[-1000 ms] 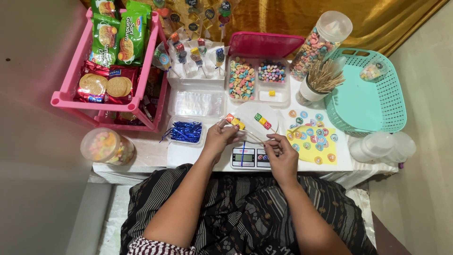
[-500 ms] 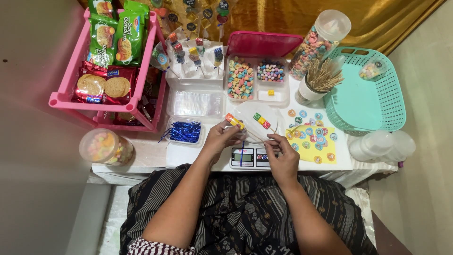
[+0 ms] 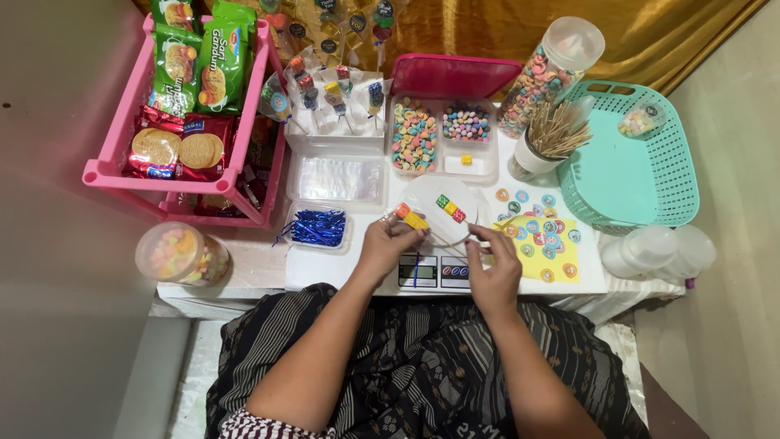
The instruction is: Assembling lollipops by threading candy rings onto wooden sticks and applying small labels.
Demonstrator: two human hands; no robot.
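The thin wooden skewer [image 3: 443, 241] lay between the two hands, just above the small digital scale [image 3: 435, 271] at the front edge of the white table [image 3: 244, 268]. The left hand [image 3: 390, 244] was closed on the end with the orange and yellow candies [image 3: 411, 216], and the right hand [image 3: 492, 264] pinched the bare end with its fingertips. Compared with one second before, both hands had stayed in almost the same place; the candy end was turned only a little. Behind the skewer the white plate [image 3: 431, 195] carried another short candy stick [image 3: 450, 208]. To the left stood the tray of blue twist ties [image 3: 318, 228], to the right the yellow sticker sheet [image 3: 543, 244]. The pink rack [image 3: 106, 171] and the teal basket [image 3: 674, 187] closed the sides, so free room was mostly near the table's front-left corner
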